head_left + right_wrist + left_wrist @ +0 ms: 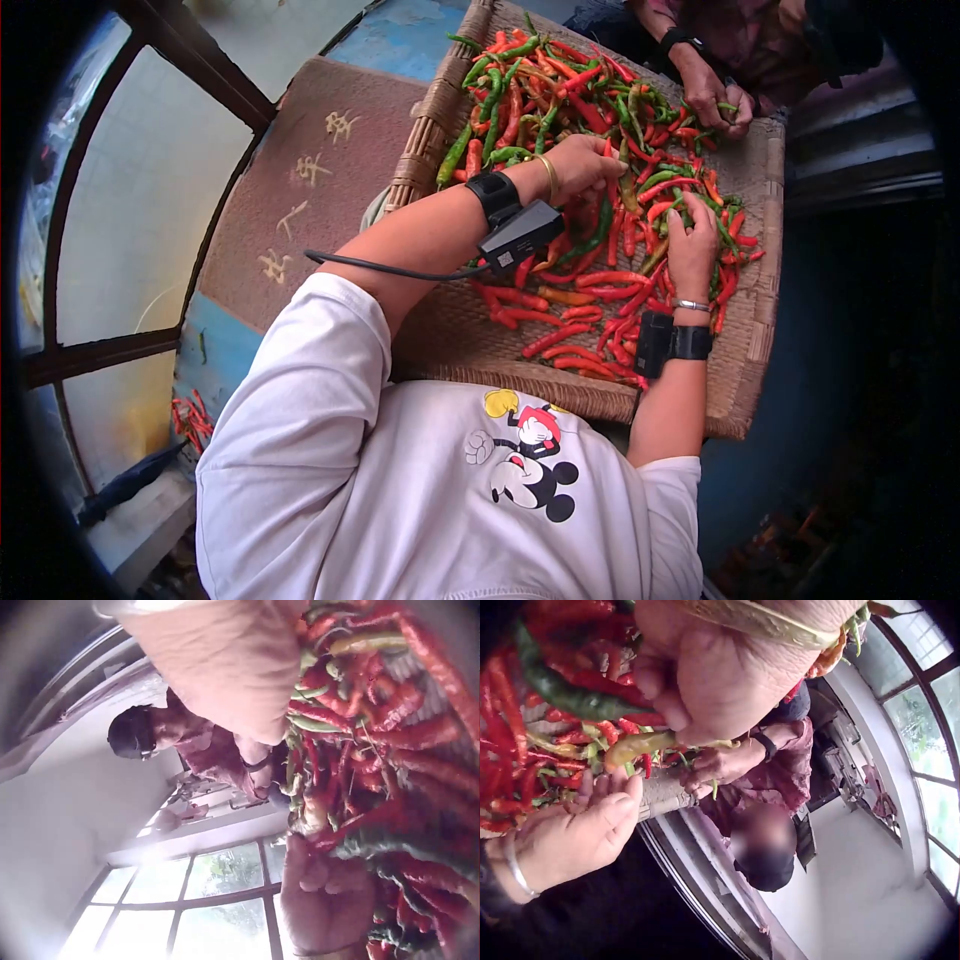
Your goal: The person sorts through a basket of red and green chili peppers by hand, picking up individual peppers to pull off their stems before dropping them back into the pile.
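Note:
Red and green peppers (600,280) cover a woven tray (470,350). My left hand (580,168), with a gold bangle, pinches a yellow-green pepper (641,746) over the pile; this hand (735,667) is at the top of the left wrist view and low in the right wrist view (326,904). My right hand (693,250), with a silver bracelet, is over the right part of the pile, its fingers loosely bent and apart from the thumb. In the left wrist view the right hand (577,844) is palm up below the yellow-green pepper, near a small green piece (630,769).
Another person's hands (720,105) hold something green at the tray's far right corner. A reddish-brown mat (310,180) with pale characters lies left of the tray, beside windows (160,180). More red peppers (192,418) are at the lower left.

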Motion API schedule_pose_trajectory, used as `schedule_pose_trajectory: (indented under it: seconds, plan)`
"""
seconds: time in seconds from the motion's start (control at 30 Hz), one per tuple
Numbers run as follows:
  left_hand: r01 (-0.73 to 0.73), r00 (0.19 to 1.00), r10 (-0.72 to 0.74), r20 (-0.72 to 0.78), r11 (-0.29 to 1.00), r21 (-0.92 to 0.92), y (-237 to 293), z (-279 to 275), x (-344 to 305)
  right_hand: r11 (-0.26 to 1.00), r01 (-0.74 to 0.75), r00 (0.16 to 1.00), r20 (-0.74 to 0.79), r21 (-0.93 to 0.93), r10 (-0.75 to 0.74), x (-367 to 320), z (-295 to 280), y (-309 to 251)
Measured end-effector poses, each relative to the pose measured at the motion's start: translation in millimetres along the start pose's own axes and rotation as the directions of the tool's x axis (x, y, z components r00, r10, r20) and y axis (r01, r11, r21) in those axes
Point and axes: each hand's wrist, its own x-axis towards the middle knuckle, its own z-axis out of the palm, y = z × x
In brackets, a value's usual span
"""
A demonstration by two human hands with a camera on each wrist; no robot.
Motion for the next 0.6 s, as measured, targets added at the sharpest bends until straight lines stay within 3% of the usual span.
schedule_pose_trajectory:
  seconds: [0.07, 0.1, 0.13, 0.2, 0.23, 0.27, 0.37, 0.4, 0.47, 0.53, 0.6]
  plan:
    - [0.0, 1.0, 0.001, 0.03, 1.0, -0.028, -3.2, -0.5, 2.4, 0.876, -0.294, 0.943, 0.267, 0.383, 0.2, -0.1, -5.8, -17.8]
    - [0.004, 0.998, 0.0, 0.068, 0.998, -0.055, -5.5, -0.5, 4.3, 0.718, -0.455, 0.882, 0.381, 0.527, 0.279, -2.5, 1.5, -21.5]
    - [0.003, 0.998, 0.001, 0.07, 0.999, -0.054, -8.3, -0.8, 5.9, 0.76, -0.457, 0.865, 0.429, 0.462, 0.259, -4.9, 1.0, -26.3]
    - [0.021, 0.995, -0.009, 0.094, 0.992, -0.121, -9.5, -1.2, 6.7, 0.563, -0.657, 0.729, 0.614, 0.502, 0.303, -10.3, 4.3, -38.5]
    - [0.015, 0.996, -0.003, 0.094, 0.993, -0.121, -8.2, -0.9, 6.0, 0.518, -0.682, 0.704, 0.656, 0.516, 0.273, -12.9, 3.8, -42.6]
    - [0.009, 0.997, 0.001, 0.081, 0.994, -0.113, -7.5, -0.4, 5.1, 0.521, -0.678, 0.707, 0.654, 0.518, 0.269, -13.2, 2.7, -42.9]
    - [-0.003, 0.998, 0.008, 0.065, 0.996, -0.086, -4.5, 2.0, 0.4, 0.214, -0.73, 0.678, 0.648, 0.649, 0.347, -14.5, 2.0, -35.5]
    - [-0.002, 0.998, 0.007, 0.066, 0.998, -0.062, -3.7, 2.7, -0.5, 0.216, -0.728, 0.68, 0.646, 0.65, 0.347, -13.2, -1.7, -33.2]
    - [-0.002, 0.997, 0.007, 0.072, 0.998, -0.066, -5.6, 2.9, 0.4, 0.078, -0.694, 0.683, 0.621, 0.715, 0.385, -10.1, -10.3, -28.9]
    - [-0.001, 0.997, 0.006, 0.073, 0.998, -0.069, -9.0, 2.1, 2.7, -0.059, -0.545, 0.732, 0.509, 0.836, 0.452, -4.4, -17.9, -10.4]
    - [0.003, 1.0, -0.001, 0.021, 0.997, -0.078, -10.9, 2.4, 5.1, -0.161, -0.418, 0.619, 0.41, 0.894, 0.67, 1.5, -27.1, 1.5]
